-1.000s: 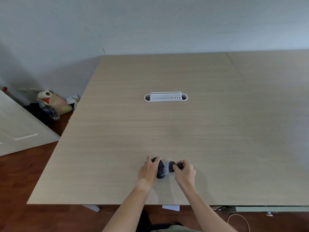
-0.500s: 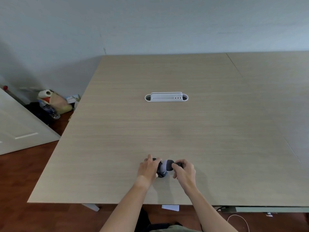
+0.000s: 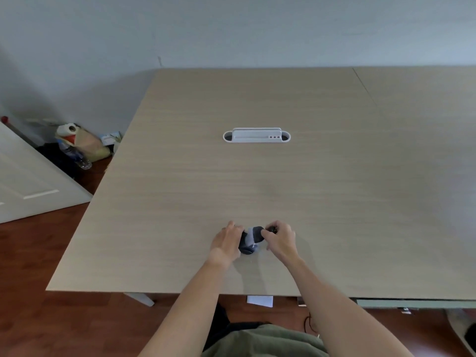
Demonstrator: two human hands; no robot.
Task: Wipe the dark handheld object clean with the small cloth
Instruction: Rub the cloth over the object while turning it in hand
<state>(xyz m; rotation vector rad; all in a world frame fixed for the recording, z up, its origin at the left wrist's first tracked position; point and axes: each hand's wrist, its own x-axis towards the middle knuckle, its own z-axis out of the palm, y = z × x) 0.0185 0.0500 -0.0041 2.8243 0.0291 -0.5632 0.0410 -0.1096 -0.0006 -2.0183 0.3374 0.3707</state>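
Observation:
A dark handheld object point(image 3: 246, 247) lies on the wooden table point(image 3: 257, 181) near its front edge, between my two hands. My left hand point(image 3: 226, 242) grips its left side. A small pale grey-blue cloth point(image 3: 253, 234) is draped over the object's top. My right hand point(image 3: 279, 237) pinches the cloth against the object's right end, where a dark tip shows by the fingers. Much of the object is hidden under the cloth and both hands.
A white oblong holder point(image 3: 256, 136) with slots stands at the table's middle, well beyond my hands. A seam point(image 3: 364, 87) splits the tabletop at the right. On the floor to the left lie a paper roll, bags and a bottle point(image 3: 77, 145) beside a white door point(image 3: 28, 181).
The pale cloth has spread further over the top of the dark object, and my right hand has shifted slightly left along it. My left hand keeps its grip in place.

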